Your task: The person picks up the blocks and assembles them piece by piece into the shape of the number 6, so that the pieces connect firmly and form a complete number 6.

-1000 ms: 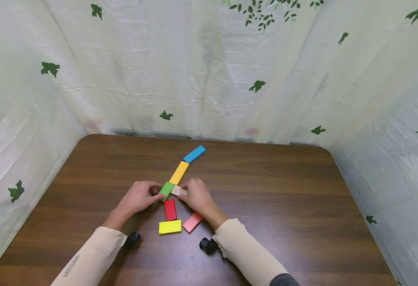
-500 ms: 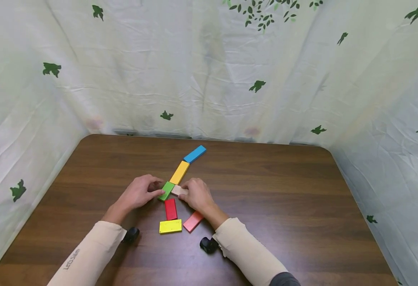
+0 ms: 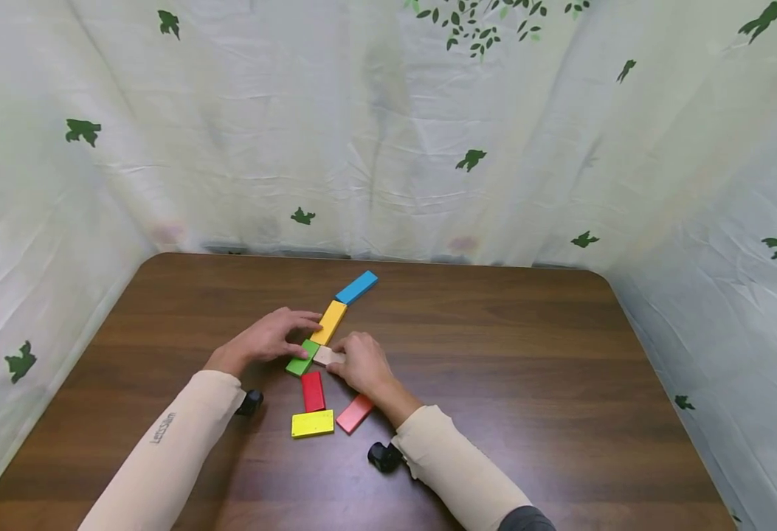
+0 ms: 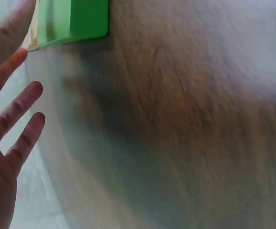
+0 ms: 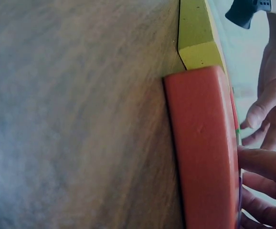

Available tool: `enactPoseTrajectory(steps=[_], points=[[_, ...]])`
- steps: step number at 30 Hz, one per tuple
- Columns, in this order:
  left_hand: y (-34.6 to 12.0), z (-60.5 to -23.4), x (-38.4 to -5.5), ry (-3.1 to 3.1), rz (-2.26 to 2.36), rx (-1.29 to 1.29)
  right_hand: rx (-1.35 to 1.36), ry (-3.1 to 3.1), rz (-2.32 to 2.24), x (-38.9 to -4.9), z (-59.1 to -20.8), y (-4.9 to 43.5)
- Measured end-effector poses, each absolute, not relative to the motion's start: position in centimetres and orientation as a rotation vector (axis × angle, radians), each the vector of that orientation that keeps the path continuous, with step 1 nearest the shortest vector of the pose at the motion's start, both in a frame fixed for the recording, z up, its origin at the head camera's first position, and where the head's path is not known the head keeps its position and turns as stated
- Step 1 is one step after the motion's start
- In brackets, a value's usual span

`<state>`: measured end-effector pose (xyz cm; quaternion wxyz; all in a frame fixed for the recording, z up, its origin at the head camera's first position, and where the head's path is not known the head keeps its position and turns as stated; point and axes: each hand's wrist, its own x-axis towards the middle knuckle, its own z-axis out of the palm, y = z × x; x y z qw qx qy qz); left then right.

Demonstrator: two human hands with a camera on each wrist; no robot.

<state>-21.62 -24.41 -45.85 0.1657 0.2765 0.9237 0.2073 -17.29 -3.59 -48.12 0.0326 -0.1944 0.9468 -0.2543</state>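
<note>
Flat coloured blocks form a bent chain on the table. My left hand (image 3: 270,337) reaches over the green block (image 3: 300,361) with its thumb, while its fingertips are right at the side of the orange-yellow block (image 3: 331,321). In the left wrist view its fingers are spread and extended near the green block (image 4: 89,18). My right hand (image 3: 364,365) pinches the pale block (image 3: 323,356), which lies against the green block's right side; the fingers cover its right end. A blue block (image 3: 357,286) continues the chain beyond the orange-yellow one.
Below the green block lies a red block (image 3: 312,391), with a bright yellow block (image 3: 312,424) across its near end. A pink block (image 3: 355,414) slants partly beneath my right wrist. White curtains (image 3: 375,147) surround the brown table (image 3: 494,383).
My left hand has shifted forward from the green block's left side, its fingers now extended toward the orange-yellow block. My right hand has stayed on the pale block.
</note>
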Motion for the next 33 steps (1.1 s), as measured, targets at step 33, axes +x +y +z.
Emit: enactPoseTrajectory(steps=[33], points=[[-24.4,-46.1,-22.3,2.639,0.33,1.0,-0.418,2.956,-1.165,-13.7,-46.9,-3.8]])
